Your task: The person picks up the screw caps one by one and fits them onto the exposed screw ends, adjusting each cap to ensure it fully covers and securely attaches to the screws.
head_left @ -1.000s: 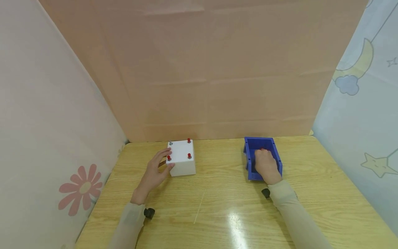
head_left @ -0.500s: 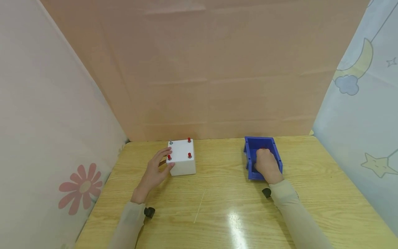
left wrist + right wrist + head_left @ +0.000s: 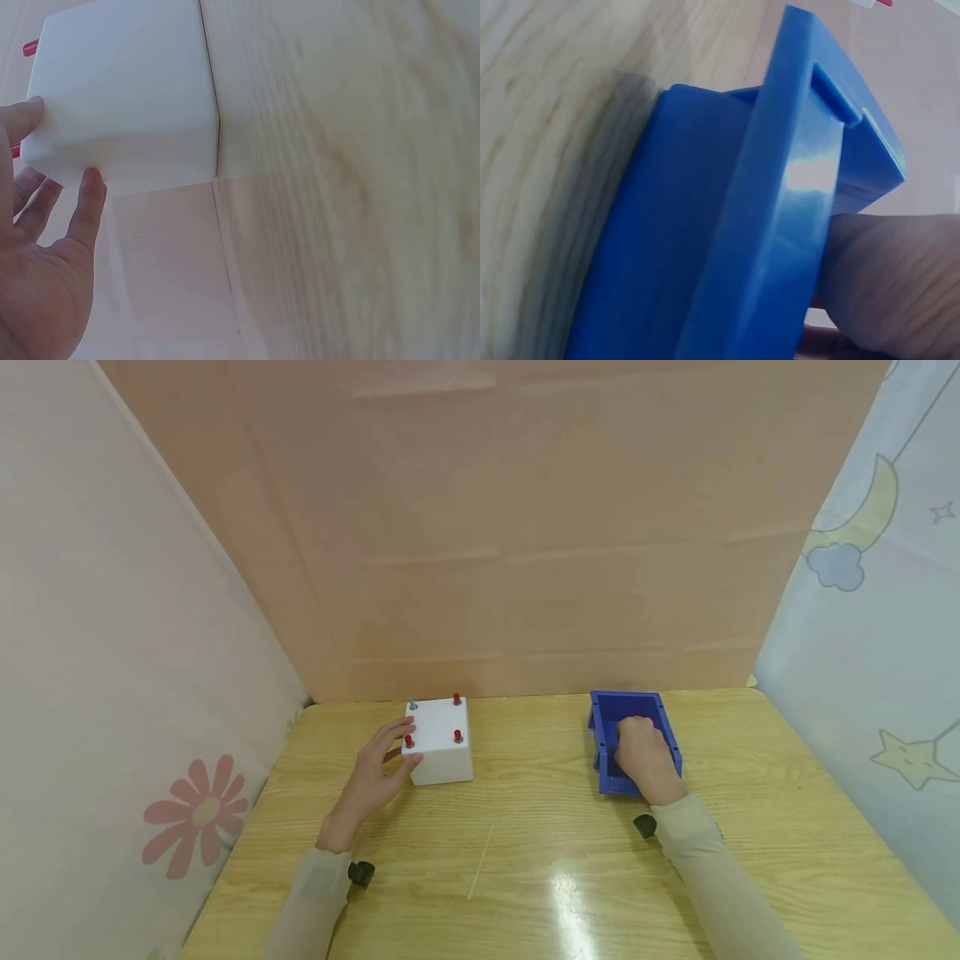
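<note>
In the head view my left hand [image 3: 378, 768] holds the left side of a white box [image 3: 438, 727], thumb at its front and fingers reaching over the top edge. Red caps [image 3: 457, 736] top three of the box's corner posts; a bare metal bolt [image 3: 412, 704] stands at the back left. The left wrist view shows the thumb and fingertips against the white box [image 3: 127, 82]. My right hand [image 3: 642, 756] reaches down into a blue bin [image 3: 602, 768]. Its fingertips are hidden, and whatever they touch cannot be seen. The bin wall [image 3: 735, 247] fills much of the right wrist view.
Both objects stand on a wooden table [image 3: 525, 843], box to the left and bin to the right. A brown backdrop [image 3: 510, 568] rises behind the table's far edge. Patterned sheets [image 3: 885, 635] hang at both sides.
A bit of red that showed beyond my right hand's knuckles inside the bin is now out of sight. The right hand has shifted only slightly; the left hand and the box stay put.
</note>
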Motion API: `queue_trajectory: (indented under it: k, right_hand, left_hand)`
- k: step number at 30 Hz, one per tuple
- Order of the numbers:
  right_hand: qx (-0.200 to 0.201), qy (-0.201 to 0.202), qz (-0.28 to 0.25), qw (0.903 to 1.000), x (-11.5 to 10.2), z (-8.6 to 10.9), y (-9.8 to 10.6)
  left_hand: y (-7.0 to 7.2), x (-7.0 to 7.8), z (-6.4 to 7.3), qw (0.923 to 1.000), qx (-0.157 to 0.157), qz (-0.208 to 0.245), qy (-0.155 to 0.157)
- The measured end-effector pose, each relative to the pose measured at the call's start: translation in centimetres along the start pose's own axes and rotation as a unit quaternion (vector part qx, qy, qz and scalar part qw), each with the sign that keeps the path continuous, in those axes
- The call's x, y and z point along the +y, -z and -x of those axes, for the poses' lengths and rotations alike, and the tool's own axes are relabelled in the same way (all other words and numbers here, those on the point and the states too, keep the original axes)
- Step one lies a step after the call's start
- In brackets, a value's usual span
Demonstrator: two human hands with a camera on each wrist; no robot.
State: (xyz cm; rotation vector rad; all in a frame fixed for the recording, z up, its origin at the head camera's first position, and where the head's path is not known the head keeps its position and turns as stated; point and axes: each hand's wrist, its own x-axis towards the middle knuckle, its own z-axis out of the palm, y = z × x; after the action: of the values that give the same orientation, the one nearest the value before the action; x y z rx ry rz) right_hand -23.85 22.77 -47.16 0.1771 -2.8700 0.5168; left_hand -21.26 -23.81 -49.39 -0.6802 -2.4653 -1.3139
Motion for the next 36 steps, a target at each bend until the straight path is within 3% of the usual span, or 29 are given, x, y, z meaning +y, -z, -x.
queue_trajectory:
  k: [10,15,23,36]
  right_hand:
    - [-0.053,-0.025,-0.004,0.9983,0.0,-0.1,0.4]
    - [-0.06,-0.027,-0.01,0.9978,0.0,-0.1,0.6]
    - [-0.035,-0.023,-0.023,0.9989,0.2,-0.2,0.8]
    - [0.025,0.025,-0.051,0.9981,-0.2,-0.1,1.6]
  left_hand:
    - [-0.1,0.0,-0.1,1.0,-0.002,-0.001,-0.005]
    - [-0.1,0.0,0.0,1.0,-0.002,0.001,0.003]
    - [-0.2,0.0,0.0,1.0,-0.002,0.003,0.003]
    - [-0.1,-0.1,-0.1,1.0,0.004,-0.003,-0.002]
